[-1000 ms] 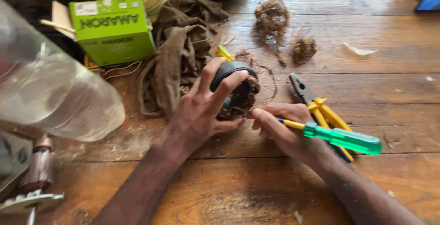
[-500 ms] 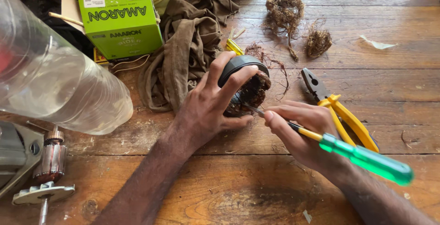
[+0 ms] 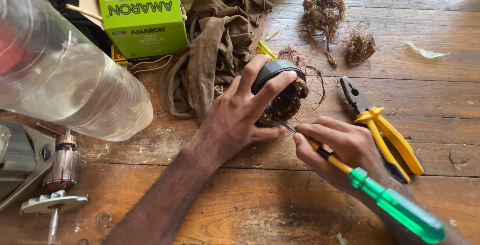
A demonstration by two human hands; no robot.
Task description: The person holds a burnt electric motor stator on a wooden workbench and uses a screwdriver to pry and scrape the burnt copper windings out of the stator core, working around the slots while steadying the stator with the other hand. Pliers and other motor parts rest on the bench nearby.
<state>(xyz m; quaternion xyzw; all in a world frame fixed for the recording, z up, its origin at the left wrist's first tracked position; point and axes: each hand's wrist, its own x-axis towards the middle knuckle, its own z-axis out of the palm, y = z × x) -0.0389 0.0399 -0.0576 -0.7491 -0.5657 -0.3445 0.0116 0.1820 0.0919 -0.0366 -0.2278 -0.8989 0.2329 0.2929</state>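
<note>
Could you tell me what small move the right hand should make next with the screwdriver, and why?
Probably lever the screwdriver tip gently outward to lift a few strands. Its tip sits at the tangled copper winding of the black motor part, which the left hand steadies on the wooden table; the right hand grips the shaft.

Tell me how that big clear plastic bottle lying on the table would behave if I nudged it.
The clear bottle lies on its rounded side on the wooden table, so it would probably roll. It looks empty, so likely light, and its thin walls may dent.

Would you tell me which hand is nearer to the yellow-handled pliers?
Right. The right hand lies just beside the pliers, holding a screwdriver; the left hand is farther off.
</note>
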